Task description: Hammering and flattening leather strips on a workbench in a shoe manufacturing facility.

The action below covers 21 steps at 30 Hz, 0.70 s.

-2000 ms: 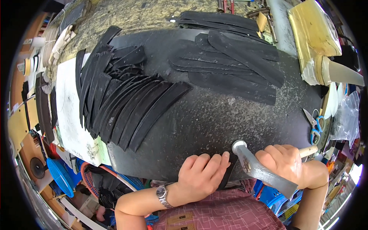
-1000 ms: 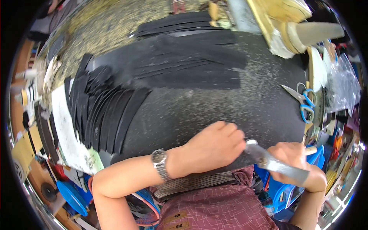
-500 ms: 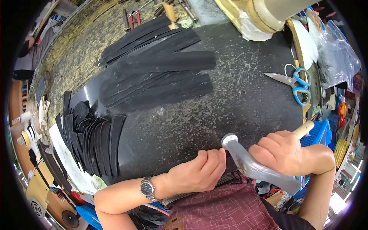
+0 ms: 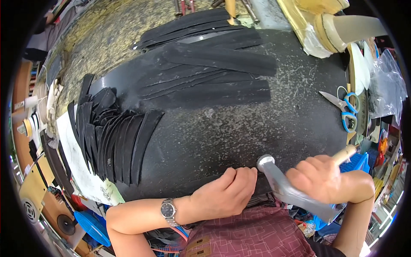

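A metal hammer with a pale wooden handle is gripped in my right hand at the near right. Its round face is down at the near edge of the black work surface, just right of my left fingertips. My left hand is closed in a pinch at the same edge, on a black strip that lies along it; the fingers hide most of the pinched part. Several more black strips lie spread flat across the far middle. A curved row of black strips overlaps at the left.
Scissors with blue handles lie at the right edge. Behind them are a clear plastic bag and a large pale cylinder on a base. Blue baskets stand below the right edge. White paper lies under the left row.
The view has shifted, so the table contents appear farther right and the far tools partly leave the picture. Both hands keep nearly the same pose, the hammer's face still beside my left fingertips.
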Motion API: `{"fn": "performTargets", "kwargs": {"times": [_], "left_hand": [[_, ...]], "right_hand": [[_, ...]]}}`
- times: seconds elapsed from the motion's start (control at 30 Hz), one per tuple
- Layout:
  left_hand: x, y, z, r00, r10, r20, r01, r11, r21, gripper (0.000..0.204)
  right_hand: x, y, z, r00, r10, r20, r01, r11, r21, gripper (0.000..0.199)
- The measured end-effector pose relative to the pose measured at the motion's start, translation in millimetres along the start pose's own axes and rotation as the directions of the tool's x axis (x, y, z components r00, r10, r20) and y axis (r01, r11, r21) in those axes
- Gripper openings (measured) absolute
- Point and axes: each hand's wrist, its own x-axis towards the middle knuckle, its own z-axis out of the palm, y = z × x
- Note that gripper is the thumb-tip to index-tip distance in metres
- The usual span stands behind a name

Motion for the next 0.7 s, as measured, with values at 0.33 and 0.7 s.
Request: {"fn": "performTargets", "kwargs": {"times": [0.33,0.7], "left_hand": [[-18.8,-3.5,-1.1,0.986,-0.148,-0.082,0.134,0.978,-0.157,0.037],[-43.8,4.8,-7.9,0.993,-0.097,-0.062,0.102,0.991,0.089,0.038]], "right_hand": [[14.2,-0.5,0.9,0.992,-0.094,0.079,0.096,0.995,-0.017,0.024],[39.5,-16.8,1.7,0.977,-0.169,0.132,0.176,0.983,-0.042,0.026]]}}
